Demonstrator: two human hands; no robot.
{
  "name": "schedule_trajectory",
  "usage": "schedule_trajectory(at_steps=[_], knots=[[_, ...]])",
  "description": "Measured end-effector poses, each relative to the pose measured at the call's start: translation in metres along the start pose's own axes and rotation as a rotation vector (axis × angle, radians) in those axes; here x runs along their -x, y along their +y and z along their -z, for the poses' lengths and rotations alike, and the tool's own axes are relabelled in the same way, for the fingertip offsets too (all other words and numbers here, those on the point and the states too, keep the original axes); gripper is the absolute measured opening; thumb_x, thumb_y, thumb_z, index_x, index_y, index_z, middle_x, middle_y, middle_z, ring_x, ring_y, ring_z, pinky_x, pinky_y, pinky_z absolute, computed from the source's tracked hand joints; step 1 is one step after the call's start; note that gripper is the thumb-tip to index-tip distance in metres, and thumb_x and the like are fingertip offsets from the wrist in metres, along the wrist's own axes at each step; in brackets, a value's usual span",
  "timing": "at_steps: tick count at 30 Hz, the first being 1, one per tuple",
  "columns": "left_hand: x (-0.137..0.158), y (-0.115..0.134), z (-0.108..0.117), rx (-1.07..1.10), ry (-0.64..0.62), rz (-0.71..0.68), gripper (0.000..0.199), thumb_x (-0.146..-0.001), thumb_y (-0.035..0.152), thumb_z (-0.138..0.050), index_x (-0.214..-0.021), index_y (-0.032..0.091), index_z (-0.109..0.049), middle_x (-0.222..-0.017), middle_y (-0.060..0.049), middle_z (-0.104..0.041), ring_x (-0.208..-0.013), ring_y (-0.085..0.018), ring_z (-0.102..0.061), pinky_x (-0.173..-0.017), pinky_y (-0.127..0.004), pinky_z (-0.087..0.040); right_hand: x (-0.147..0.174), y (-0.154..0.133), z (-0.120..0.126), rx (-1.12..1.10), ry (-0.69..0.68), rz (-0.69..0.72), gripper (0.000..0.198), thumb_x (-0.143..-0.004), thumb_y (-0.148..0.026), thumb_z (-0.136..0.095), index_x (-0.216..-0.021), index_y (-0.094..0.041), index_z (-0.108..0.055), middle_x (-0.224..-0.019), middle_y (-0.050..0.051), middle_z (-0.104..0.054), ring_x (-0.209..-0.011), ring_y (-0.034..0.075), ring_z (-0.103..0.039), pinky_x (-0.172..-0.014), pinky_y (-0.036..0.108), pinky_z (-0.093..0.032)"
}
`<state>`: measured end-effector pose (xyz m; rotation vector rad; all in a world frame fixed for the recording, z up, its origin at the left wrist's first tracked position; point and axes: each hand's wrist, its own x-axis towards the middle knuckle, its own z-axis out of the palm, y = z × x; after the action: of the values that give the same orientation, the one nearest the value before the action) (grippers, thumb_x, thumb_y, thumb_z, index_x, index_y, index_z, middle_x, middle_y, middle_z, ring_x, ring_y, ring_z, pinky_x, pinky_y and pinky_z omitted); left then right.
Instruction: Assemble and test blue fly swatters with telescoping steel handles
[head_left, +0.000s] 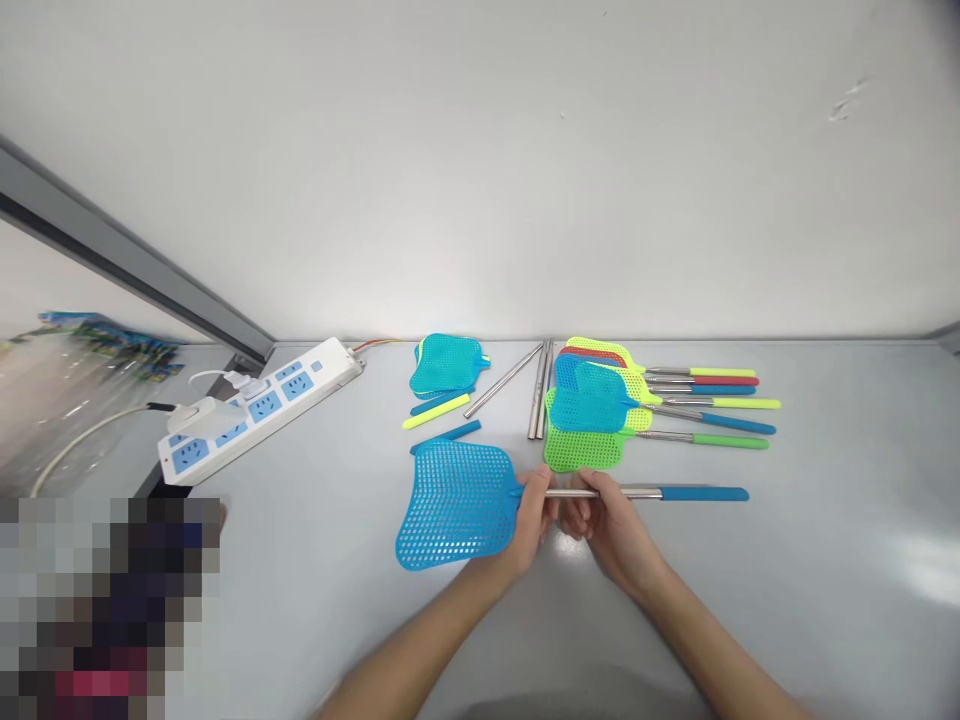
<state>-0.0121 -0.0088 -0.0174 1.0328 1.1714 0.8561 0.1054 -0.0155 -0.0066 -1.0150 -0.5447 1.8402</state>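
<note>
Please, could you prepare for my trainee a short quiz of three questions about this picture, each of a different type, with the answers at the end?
1. Multiple choice. What colour is the grip of the held swatter?
a) red
b) blue
c) green

2. True or false. In the picture, the power strip lies to the left of the loose swatter heads.

3. Short answer. Which of the person's hands is nearer to the mesh head of the held swatter?

Key: 1. b; 2. true; 3. the left hand.
</note>
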Motion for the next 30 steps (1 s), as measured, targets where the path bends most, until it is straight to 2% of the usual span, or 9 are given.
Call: schedule_trajectory(at_steps=[19,30], knots=[[0.0004,0.0054,-0.0024,0.103,-0.043,0.003,0.053,-0.083,0.052,-0.026,-0.046,0.017,-0.041,-0.036,0.003,-0.031,-0.035,-0.008,-0.031,-0.04,-0.024,-0.024,-0.0007,0.0025,-0.0013,0.072,-0.04,0.041,0.043,-0.083,-0.035,-0.036,-0.044,-0.018,-0.044,-0.042,-0.001,-0.041,-0.043,0.011,-0.036,-0.047,0.027,-0.024],[0.0008,0.0021,-0.0022,0.031,-0.008,0.009,0.052,-0.082,0.053,-0.028,-0.047,0.017,-0.042,-0.034,0.004,-0.03,-0.033,-0.007,-0.031,-0.038,-0.023,-0.023,-0.0007,0.0003,-0.0008,0.029,-0.008,0.014,0.041,-0.081,-0.036,-0.04,-0.044,-0.017,-0.042,-0.041,-0.001,-0.041,-0.041,0.011,-0.036,-0.046,0.027,-0.023]])
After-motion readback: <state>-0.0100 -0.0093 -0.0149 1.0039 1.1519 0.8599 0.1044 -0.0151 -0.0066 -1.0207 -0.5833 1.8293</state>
